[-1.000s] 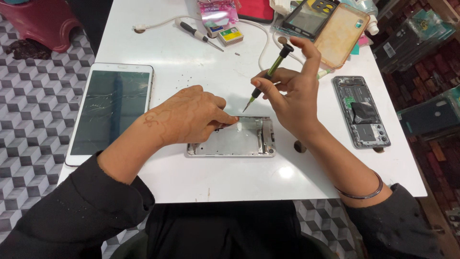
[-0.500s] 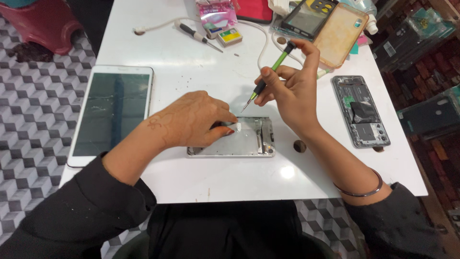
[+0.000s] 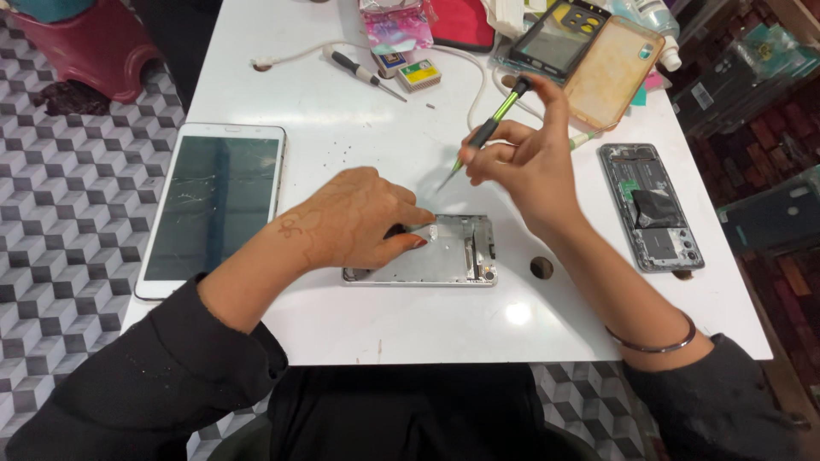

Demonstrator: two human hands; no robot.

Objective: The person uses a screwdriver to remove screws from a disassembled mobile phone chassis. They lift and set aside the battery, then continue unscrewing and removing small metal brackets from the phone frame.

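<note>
Right hand has lifted the screwdriver (pinched in closed fingers); left hand presses the metal frame, fingertips together.

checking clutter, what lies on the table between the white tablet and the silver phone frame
In the head view, only the left hand and its forearm cross the table between the white tablet and the silver phone frame.

2 black sleeves, thin bangle on right wrist, henna pattern on left hand.
</note>
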